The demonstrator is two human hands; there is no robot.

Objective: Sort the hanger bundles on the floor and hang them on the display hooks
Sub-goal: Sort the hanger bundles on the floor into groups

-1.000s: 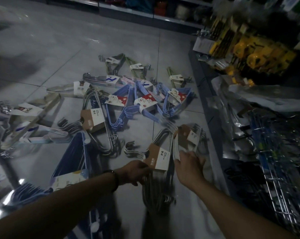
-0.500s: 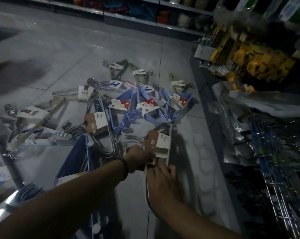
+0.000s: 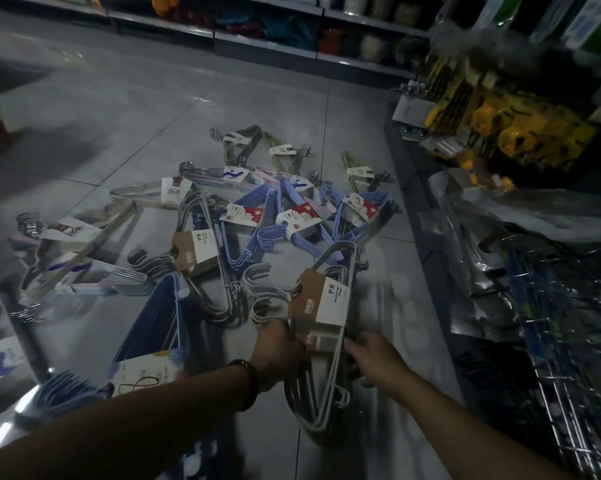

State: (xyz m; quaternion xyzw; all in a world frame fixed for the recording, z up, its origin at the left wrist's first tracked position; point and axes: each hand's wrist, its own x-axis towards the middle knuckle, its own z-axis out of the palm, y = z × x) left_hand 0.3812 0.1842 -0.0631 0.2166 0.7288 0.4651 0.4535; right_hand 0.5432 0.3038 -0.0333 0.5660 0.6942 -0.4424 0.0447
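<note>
Both my hands hold grey metal hanger bundles [image 3: 321, 303] with brown-and-white card sleeves, stacked and lifted slightly off the floor. My left hand [image 3: 278, 351], with a dark bracelet on the wrist, grips their left side under the hooks. On their right side, my right hand [image 3: 375, 355] grips the wire frames. A third grey bundle with the same sleeve [image 3: 195, 254] lies to the left. Behind it lie blue bundles with red-and-white labels [image 3: 299, 220], olive ones [image 3: 285, 154] farther back, and a dark blue bundle [image 3: 160, 313] near my left arm.
Pale wooden and pastel bundles [image 3: 70, 237] lie scattered at the left. A low shelf edge [image 3: 427, 258] runs along the right, with wire racks [image 3: 569, 323] and yellow goods [image 3: 520, 126] above it. Bare grey tiles [image 3: 119, 109] stretch toward far shelving.
The two grey bundles, side by side a second ago, now lie stacked together. My right hand slid to their right side, and both hands have raised them off the floor.
</note>
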